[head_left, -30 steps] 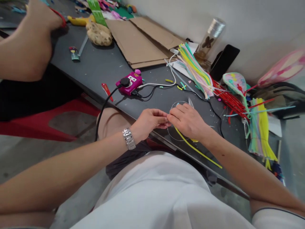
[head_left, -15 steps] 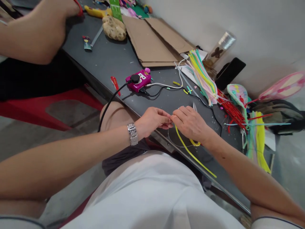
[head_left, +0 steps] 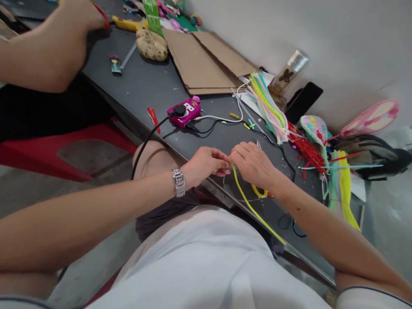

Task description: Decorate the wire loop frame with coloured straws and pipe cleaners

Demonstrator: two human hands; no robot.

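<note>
A yellow pipe cleaner [head_left: 249, 204] runs from my fingertips down past the table edge toward my lap. My left hand [head_left: 209, 165], with a metal watch on its wrist, pinches at its upper end. Touching those fingertips, my right hand [head_left: 251, 161] is closed over the same end, so the exact grip is hidden. A thin pale wire or thread [head_left: 224, 184] hangs in a loop below the hands. Scissors with a yellow handle [head_left: 260, 192] lie on the table, partly under my right hand.
A magenta power strip [head_left: 183, 113] with cables lies left of my hands. Bundled pipe cleaners [head_left: 268, 105], a bottle [head_left: 291, 71] and a phone [head_left: 304, 102] stand or lie to the right. Cardboard [head_left: 209, 62] lies farther back. Another person's arm [head_left: 61, 47] reaches in at upper left.
The view has shifted slightly. Both hands stay pinched together at the pipe cleaner's end, and its upper part shows a little more beside the right fingers.
</note>
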